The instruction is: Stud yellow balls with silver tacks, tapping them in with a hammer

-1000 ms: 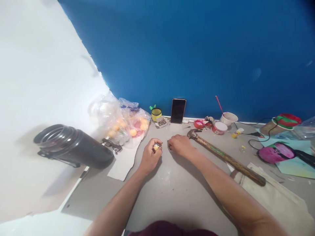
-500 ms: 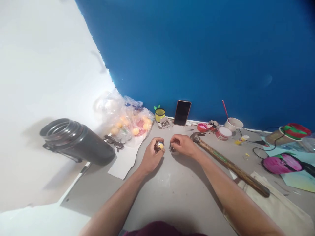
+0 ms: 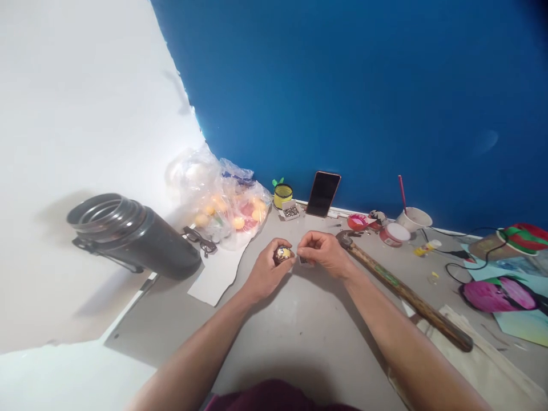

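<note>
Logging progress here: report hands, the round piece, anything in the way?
Left hand holding round piece, yellow patch showing. Right hand pinched beside it, over half-hidden box; pinch contents unclear. Hammer beside right hand, seemingly not blocking.

- A small, rounded ball with a yellow patch and shiny, silvery and dark facets over its skin (image 3: 283, 253): gripped in the curled fingers and thumb of the left hand (image 3: 266, 273), its patterned face turned up and partly bare, the rest hidden. It is held over the grey tabletop (image 3: 295, 319), well in from the left edge and short of the back edge.
- A small, greyish, box-like container (image 3: 305, 262): mostly hidden under the right hand (image 3: 324, 254), just beside the ball, also short of the back edge; its contents cannot be made out.
</note>
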`<state>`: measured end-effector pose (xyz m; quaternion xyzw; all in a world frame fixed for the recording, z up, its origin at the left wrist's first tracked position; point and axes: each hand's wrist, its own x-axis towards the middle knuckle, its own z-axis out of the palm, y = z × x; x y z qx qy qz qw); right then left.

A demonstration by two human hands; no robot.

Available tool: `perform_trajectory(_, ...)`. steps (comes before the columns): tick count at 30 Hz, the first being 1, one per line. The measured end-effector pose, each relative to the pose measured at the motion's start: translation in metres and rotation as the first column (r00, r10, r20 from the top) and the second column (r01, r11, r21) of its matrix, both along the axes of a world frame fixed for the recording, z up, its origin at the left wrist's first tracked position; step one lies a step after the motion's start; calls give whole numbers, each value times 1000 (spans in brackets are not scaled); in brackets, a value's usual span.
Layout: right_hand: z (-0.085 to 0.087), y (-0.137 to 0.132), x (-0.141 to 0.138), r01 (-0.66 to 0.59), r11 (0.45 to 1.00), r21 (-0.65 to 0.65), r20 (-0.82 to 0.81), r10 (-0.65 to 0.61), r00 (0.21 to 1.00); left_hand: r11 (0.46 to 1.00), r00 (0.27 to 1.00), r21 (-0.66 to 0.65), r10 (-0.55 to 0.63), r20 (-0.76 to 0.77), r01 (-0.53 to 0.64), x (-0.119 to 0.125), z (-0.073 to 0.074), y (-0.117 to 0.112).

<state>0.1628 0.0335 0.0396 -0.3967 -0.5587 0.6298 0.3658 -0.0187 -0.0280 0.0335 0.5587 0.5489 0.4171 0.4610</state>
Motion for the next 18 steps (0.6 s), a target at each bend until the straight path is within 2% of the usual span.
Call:
perform_trajectory(5,-3,-2,-3,-13,999,-41,-54,11,998,999,996,-5,44,-71,-44,1,-4,0)
perform_trajectory(10,-4,-7,-4,-115,993,-14,-10,115,993,993,979,61,111,-171,-102,1,-4,2)
perform_trajectory(18,-7,-17,-14,-118,992,41,54,115,992,998,948,38,49,-314,-39,0,-2,1)
